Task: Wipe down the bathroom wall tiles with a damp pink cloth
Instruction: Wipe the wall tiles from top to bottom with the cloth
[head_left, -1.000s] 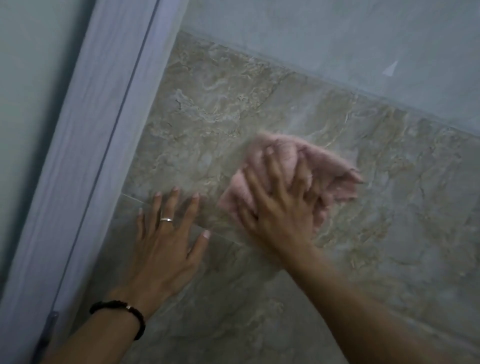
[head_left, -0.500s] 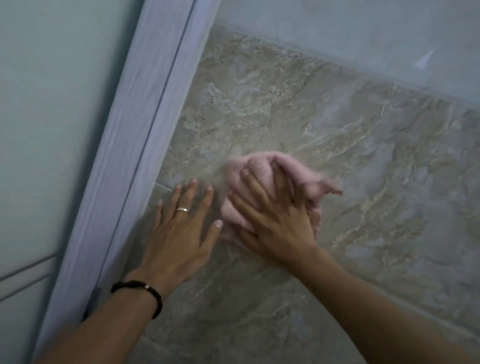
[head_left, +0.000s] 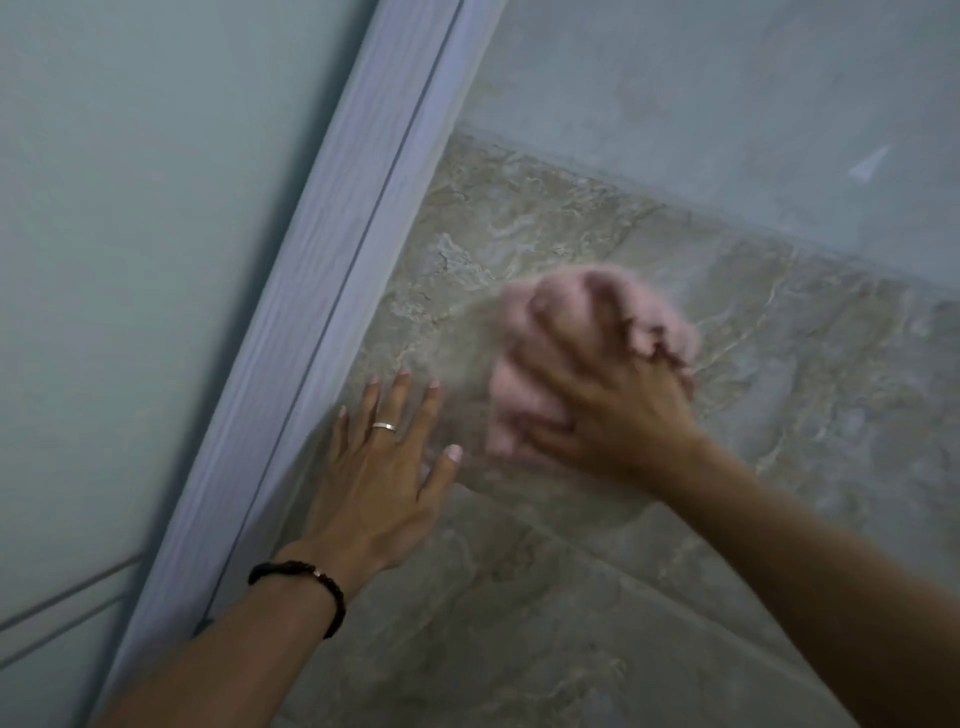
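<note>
- My right hand (head_left: 608, 405) presses the pink cloth (head_left: 524, 410) against the wall tiles (head_left: 597, 597); fingers (head_left: 558, 332) curled into the bunched fabric, clamped on it.
- Right hand and cloth are motion-blurred, so I cannot tell exactly where each fingertip sits.
- Cloth is balled up, not spread flat; it shows above and to the left of my knuckles, touching the tile.
- Cloth sits on the top row of tiles, below the edge where the tiles meet the plain painted wall (head_left: 727, 104).
- My left hand (head_left: 382, 483) lies flat on the tiles just left of the cloth, palm on the surface.
- Left fingers (head_left: 397, 400) straight and slightly spread, holding nothing; thumb (head_left: 441, 470) angled out toward the cloth, near it but apart.
- Silver ring (head_left: 384, 426) on one left finger, black bracelet (head_left: 306, 584) around the left wrist.
- Left little finger lies just beside the pale door frame (head_left: 332, 312), which runs diagonally from top centre to bottom left.
- Left of the frame is a flat grey-green panel (head_left: 130, 260), with two thin lines crossing its lower part.
- Tiles are beige-grey with a marble pattern; a grout line runs under my right forearm.
- A small light triangular mark (head_left: 868, 165) shows on the painted wall, upper right.
- Both forearms come in from the bottom edge, right one from the lower right corner.
</note>
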